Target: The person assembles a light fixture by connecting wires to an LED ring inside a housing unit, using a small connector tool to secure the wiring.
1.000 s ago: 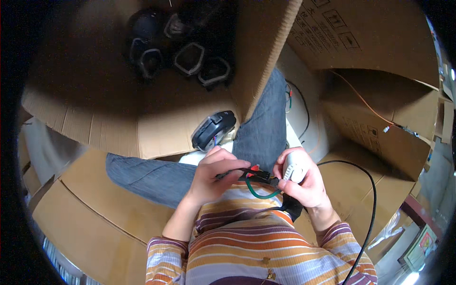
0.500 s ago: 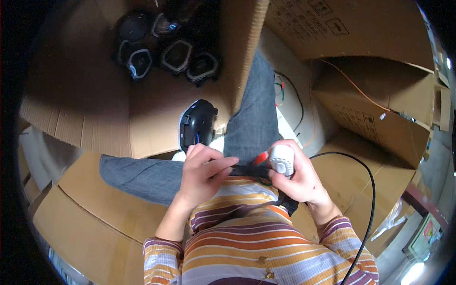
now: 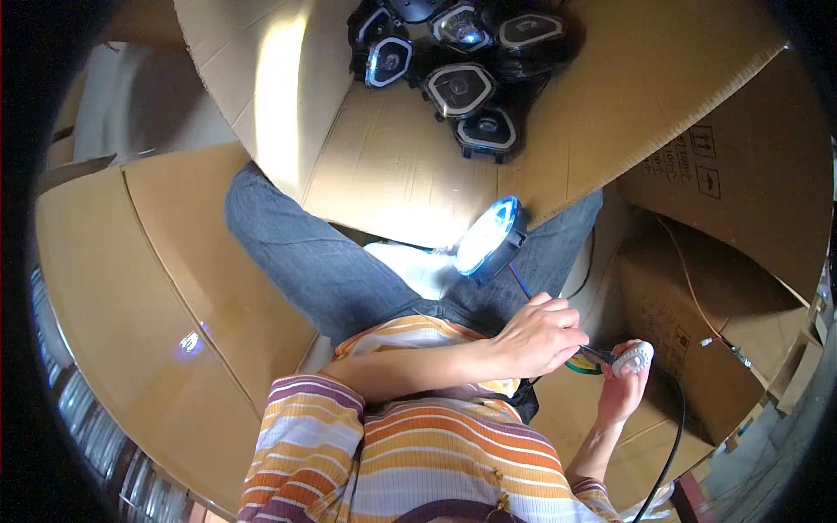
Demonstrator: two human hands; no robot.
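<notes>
A headlight point(image 3: 493, 240) with a black housing is lit blue-white and tilted above my lap. Red and blue wires point(image 3: 520, 281) run from it to my left hand point(image 3: 540, 336), which reaches across to the right with fingers closed around them; the wire ends are hidden. My right hand point(image 3: 621, 397) grips a white rounded device point(image 3: 634, 358) with a ribbed edge. Between the two hands stretch a dark lead point(image 3: 596, 353) and a green wire point(image 3: 582, 368). Whether the leads are joined inside my left fingers is hidden.
Several unlit headlights point(image 3: 460, 90) lie in the open cardboard box point(image 3: 384, 166) ahead. More cardboard boxes point(image 3: 715, 235) stand at the right, and cardboard point(image 3: 166, 279) is at the left. A black cable point(image 3: 682, 427) hangs past my right arm. An orange cable point(image 3: 689, 270) crosses the right boxes.
The headlight has gone from unlit to lit and turned its face leftward. Both hands have moved right, the left one crossing my body. The view has shifted, so the box appears further right.
</notes>
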